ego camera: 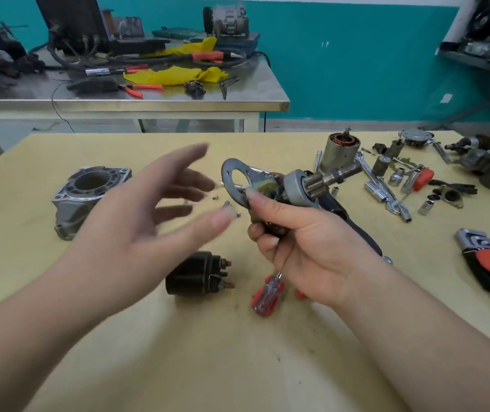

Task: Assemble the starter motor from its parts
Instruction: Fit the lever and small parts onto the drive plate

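Both hands differ: our right hand (303, 233) grips the heavy, rigid grey steel pinion-drive assembly (300, 185) mid-body; our left hand (148, 209) hovers open, empty.

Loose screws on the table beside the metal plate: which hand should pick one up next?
Left. The left hand is open and empty, hovering right by the screws. The right hand is shut on the pinion-and-plate assembly, so probably can't spare fingers.
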{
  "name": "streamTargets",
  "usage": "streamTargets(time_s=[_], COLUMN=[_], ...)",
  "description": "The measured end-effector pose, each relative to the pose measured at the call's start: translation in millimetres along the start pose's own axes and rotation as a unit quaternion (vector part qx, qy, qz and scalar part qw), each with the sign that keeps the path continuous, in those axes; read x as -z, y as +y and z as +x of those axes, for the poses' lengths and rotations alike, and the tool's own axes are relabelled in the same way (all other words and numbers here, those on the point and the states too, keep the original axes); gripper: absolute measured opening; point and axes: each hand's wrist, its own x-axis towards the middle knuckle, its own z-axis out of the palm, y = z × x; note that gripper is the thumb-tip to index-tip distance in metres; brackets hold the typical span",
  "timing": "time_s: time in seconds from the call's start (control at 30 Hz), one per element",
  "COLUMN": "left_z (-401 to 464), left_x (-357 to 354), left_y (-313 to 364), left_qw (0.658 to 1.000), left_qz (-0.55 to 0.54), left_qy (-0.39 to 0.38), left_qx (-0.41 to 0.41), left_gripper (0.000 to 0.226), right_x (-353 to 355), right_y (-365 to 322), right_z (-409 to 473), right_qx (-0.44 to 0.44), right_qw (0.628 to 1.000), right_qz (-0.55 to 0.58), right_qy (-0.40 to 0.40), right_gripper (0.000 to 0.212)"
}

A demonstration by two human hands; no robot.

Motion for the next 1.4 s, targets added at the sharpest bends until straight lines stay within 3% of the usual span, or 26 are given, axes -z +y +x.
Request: streamTargets(time_s=[0.1, 0.17, 0.27, 0.43, 0.63, 0.8, 0.93, 1.1, 1.27, 1.4], left_z=[-12.8, -20.0, -26.5, -28.7, -8.6, 2.7, 0.6, -2.2, -2.7, -4.3], left_x=[19.2, 16.3, 2.4, -3.9, -23.7, -43.2, -52.0, -51.0, -45.1, -51.4], left_y=[-33.9, -49.1, -61.8, -51.8, -21.0, -14.0, -22.0, -31.7, -40.1, -37.5], left_qw=[0.968, 0.945, 0.967, 0.991, 0.967, 0.966, 0.963, 0.938, 0.881, 0.884], left_qz=[0.186, 0.228, 0.173, -0.005, -0.251, -0.253, -0.246, -0.338, -0.451, -0.436], left_qy=[-0.167, -0.233, -0.171, -0.079, 0.006, 0.033, 0.051, 0.073, -0.002, -0.009], left_qx=[-0.009, 0.040, 0.068, 0.105, 0.037, -0.053, -0.094, 0.009, 0.146, 0.168], left_gripper=[0.097, 0.090, 0.074, 0.079, 0.097, 0.087, 0.072, 0.068, 0.088, 0.098], right_x=[3.2, 4.5, 3.4, 2.1, -0.1, 2.2, 3.6, 2.4, 0.8, 0.5], right_y=[-2.7, -3.5, -3.5, 0.0, 5.3, 3.9, 3.6, 7.9, 18.0, 24.1], right_z=[0.6, 1.8, 1.6, 0.0, -2.7, -5.5, -6.4, -5.1, -5.2, -5.6], right_qx=[-0.005, -0.005, -0.008, -0.007, -0.006, 0.019, 0.018, -0.006, -0.025, -0.027], right_qw=[1.000, 1.000, 1.000, 1.000, 0.999, 0.997, 0.993, 0.985, 0.981, 0.978], right_qz=[0.012, 0.017, 0.021, 0.020, 0.047, 0.075, 0.105, 0.162, 0.175, 0.186], right_qy=[0.007, 0.012, 0.006, 0.007, -0.016, -0.027, -0.042, -0.059, -0.078, -0.091], right_gripper=[0.022, 0.019, 0.011, 0.011, 0.020, 0.020, 0.032, 0.036, 0.033, 0.032])
